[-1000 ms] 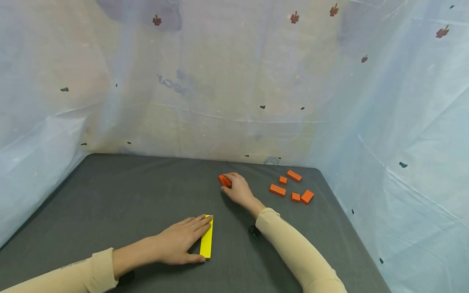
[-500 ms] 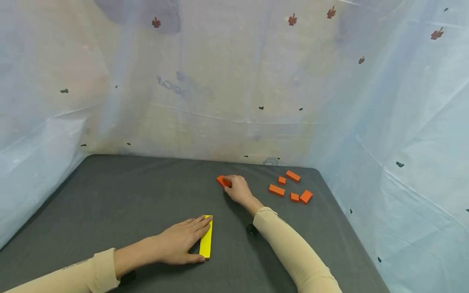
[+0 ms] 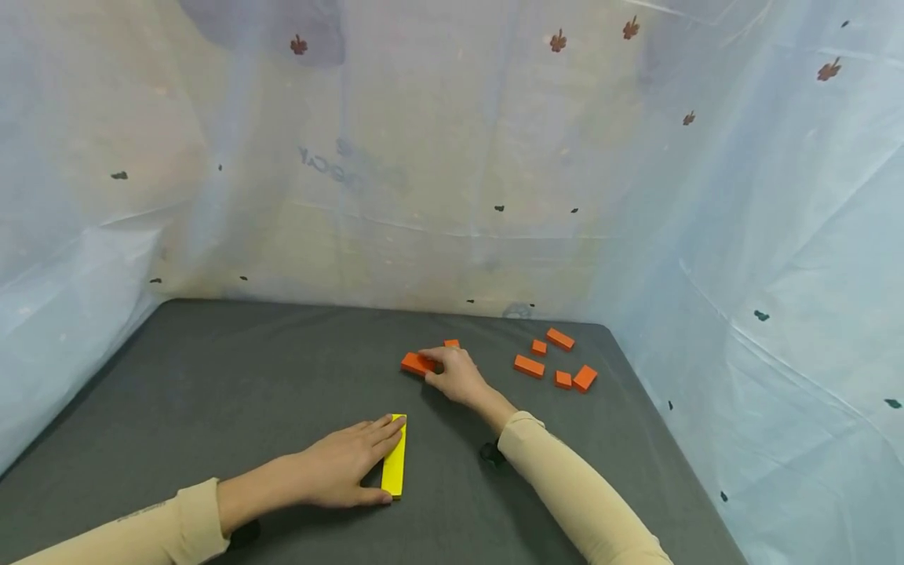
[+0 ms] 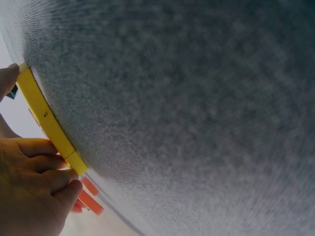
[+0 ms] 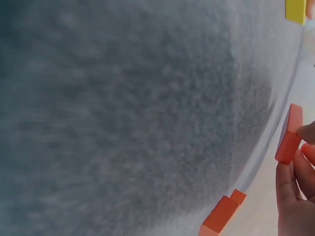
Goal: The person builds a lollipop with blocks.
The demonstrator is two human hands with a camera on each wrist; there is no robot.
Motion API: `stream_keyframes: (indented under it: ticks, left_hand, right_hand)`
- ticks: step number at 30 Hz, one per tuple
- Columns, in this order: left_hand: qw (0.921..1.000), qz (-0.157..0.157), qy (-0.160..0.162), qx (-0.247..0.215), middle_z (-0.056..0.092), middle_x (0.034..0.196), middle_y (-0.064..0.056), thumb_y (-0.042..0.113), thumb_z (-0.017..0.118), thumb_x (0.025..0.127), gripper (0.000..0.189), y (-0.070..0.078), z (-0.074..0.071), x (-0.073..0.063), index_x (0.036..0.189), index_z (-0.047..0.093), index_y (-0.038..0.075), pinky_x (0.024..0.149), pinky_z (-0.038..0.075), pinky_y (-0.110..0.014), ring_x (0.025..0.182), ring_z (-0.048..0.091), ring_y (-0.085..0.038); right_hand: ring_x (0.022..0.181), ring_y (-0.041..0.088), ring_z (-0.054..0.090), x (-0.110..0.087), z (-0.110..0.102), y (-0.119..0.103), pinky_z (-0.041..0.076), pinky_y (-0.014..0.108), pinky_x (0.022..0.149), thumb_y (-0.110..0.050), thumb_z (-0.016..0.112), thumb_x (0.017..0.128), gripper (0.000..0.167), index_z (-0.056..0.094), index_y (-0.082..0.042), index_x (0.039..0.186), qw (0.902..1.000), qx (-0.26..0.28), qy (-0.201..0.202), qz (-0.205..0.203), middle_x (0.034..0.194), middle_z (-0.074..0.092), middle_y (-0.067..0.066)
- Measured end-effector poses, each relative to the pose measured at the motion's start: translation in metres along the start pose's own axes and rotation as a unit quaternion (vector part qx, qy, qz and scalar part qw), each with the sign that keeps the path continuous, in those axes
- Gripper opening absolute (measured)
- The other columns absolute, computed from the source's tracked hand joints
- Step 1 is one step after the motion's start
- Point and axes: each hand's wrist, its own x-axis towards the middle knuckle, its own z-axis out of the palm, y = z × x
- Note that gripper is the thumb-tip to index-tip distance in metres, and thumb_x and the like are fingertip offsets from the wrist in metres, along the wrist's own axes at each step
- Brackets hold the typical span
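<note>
My left hand [image 3: 346,464] lies with fingers extended over a long yellow block [image 3: 395,471] on the dark cloth. Its thumb touches the near end and the fingertips rest at the far end. A seam near one end of the yellow row [image 4: 47,114] shows in the left wrist view. Farther back, my right hand [image 3: 457,377] pinches an orange block [image 3: 415,364] between thumb and fingers. That block [image 5: 291,135] appears in the right wrist view with fingers along its side. Another orange block [image 3: 452,343] peeks out behind the right hand, mostly hidden.
Several orange blocks of different lengths, including a long one [image 3: 529,366] and a small one [image 3: 563,380], lie loose at the back right of the dark cloth-covered table [image 3: 268,377]. A pale translucent sheet [image 3: 395,157] hangs behind and at both sides.
My right hand has shifted the orange block slightly left and nearer, and the block has turned more sideways. Another orange block has come into view behind that hand. The left hand stays on the yellow block.
</note>
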Motion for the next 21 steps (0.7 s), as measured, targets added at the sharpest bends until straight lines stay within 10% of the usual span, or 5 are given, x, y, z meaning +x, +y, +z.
stream_keyframes:
  ticks: [21]
  left_hand:
    - [0.9998,-0.007,-0.016,-0.007,0.023,0.172,-0.009,0.072,0.055,0.096,0.095,0.000,-0.002,0.002,0.162,0.037,0.006,0.120,0.035,-0.054,0.156,0.027,-0.030]
  right_hand:
    - [0.125,0.020,0.060,-0.027,0.006,-0.019,0.051,0.036,0.104,-0.009,0.069,0.100,0.044,0.064,-0.009,0.143,0.9927,-0.032,-0.091,-0.073,0.139,0.067,0.004]
